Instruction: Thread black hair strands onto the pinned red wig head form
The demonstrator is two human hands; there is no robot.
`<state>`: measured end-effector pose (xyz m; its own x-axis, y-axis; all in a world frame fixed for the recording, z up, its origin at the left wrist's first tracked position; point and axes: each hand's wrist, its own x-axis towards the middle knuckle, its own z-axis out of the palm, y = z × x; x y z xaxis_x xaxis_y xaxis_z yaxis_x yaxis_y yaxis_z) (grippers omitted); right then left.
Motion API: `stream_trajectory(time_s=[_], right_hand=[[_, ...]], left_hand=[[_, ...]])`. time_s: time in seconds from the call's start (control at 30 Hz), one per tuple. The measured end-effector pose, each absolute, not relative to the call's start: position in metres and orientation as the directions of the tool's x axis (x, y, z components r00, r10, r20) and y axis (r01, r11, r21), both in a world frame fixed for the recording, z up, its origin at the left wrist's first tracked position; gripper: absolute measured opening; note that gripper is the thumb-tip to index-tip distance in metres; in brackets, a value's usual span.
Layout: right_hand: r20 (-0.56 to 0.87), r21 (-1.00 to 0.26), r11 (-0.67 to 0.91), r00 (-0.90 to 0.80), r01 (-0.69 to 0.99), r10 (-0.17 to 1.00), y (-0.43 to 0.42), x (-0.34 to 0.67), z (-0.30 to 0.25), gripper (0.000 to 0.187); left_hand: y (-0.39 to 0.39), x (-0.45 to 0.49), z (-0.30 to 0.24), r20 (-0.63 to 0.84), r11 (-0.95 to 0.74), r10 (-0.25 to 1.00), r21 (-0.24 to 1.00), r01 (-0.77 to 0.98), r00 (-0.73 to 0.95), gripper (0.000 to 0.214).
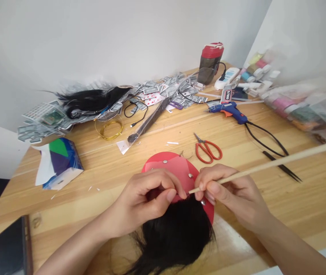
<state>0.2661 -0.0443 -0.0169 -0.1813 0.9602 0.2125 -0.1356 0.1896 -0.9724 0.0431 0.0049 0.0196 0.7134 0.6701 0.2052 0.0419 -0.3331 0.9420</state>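
A red disc [177, 162] with several silver studs lies before me on the table, and a bundle of black hair [177, 233] spreads from it toward me. My left hand [154, 194] is closed in a pinch at the upper edge of the hair; whatever sits between its fingertips is too small to make out. In my right hand [226, 187] is a thin pale wooden stick [268, 164], gripped near its tip. That tip points at the line where hair meets disc, close to my left fingertips. My fingers cover part of the disc.
Red-handled scissors [208, 149], black tweezers [283, 167] and a blue glue gun [231, 112] lie beyond my right hand. Scattered cards [154, 97] and more black hair [94, 100] line the back. A tissue pack [62, 162] and a phone [10, 248] are at left.
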Motion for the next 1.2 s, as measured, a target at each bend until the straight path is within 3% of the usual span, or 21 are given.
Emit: stream_trajectory(time_s=[0.33,0.77,1.03,1.2], right_hand=[[0.075,-0.96,0.035,-0.134,-0.277,0.988,-0.0406,0.2607,-0.0165,0.031],[0.12,-0.953,0.081,-0.118,-0.291,0.986,-0.0426,0.2611,-0.0194,0.027],[0.127,-0.964,0.1,-0.097,-0.247,0.987,-0.0426,0.2612,-0.0198,0.03],[0.14,-0.942,0.119,-0.046,-0.313,0.989,-0.0427,0.2583,-0.02,0.025]], left_hand=[[0.0038,0.0468,0.0209,0.266,-0.454,0.644,0.887,0.079,0.718,0.016],[0.0023,0.05,0.0232,0.327,-0.593,0.581,0.798,0.111,0.745,0.014],[0.0004,0.05,0.0243,0.331,-0.609,0.566,0.786,0.112,0.755,0.016],[0.0017,0.0505,0.024,0.319,-0.606,0.57,0.785,0.125,0.757,0.016]])
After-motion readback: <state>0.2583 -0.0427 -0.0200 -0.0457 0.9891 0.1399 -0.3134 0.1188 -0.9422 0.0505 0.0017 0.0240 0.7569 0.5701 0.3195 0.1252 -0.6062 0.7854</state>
